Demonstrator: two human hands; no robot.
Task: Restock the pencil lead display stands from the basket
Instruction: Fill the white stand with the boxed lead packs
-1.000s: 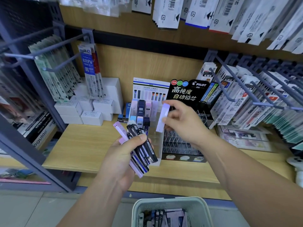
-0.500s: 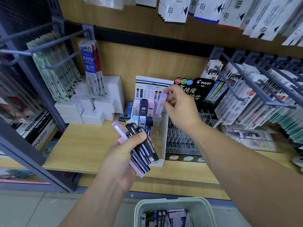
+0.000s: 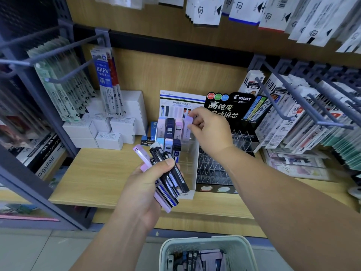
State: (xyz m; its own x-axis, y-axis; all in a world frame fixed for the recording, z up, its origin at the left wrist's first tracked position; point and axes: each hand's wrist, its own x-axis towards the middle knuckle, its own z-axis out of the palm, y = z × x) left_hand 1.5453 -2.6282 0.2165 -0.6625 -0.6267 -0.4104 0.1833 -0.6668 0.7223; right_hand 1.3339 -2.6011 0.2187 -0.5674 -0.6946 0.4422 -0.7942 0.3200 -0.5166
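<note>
My left hand (image 3: 144,190) grips a fanned bundle of lead cases (image 3: 166,173), black, navy and lilac, in front of the shelf. My right hand (image 3: 210,132) pinches a lilac lead case (image 3: 188,130) that stands upright at the right end of the back row of the clear Tombow stand (image 3: 190,165). That stand holds several cases in two rows. To its right sits the black Pilot stand (image 3: 230,106) with see-through slots. A pale basket (image 3: 207,249) with more cases is at the bottom.
White boxes (image 3: 109,132) are stacked at the shelf's back left. Metal hooks with hanging refill packs (image 3: 106,79) jut out at left and at right (image 3: 304,114). The wooden shelf (image 3: 93,173) lies in front of the stands.
My right hand has carried the lilac case from in front of the Pilot stand up and back, then lowered it into the Tombow stand's back row. The left hand has stayed put.
</note>
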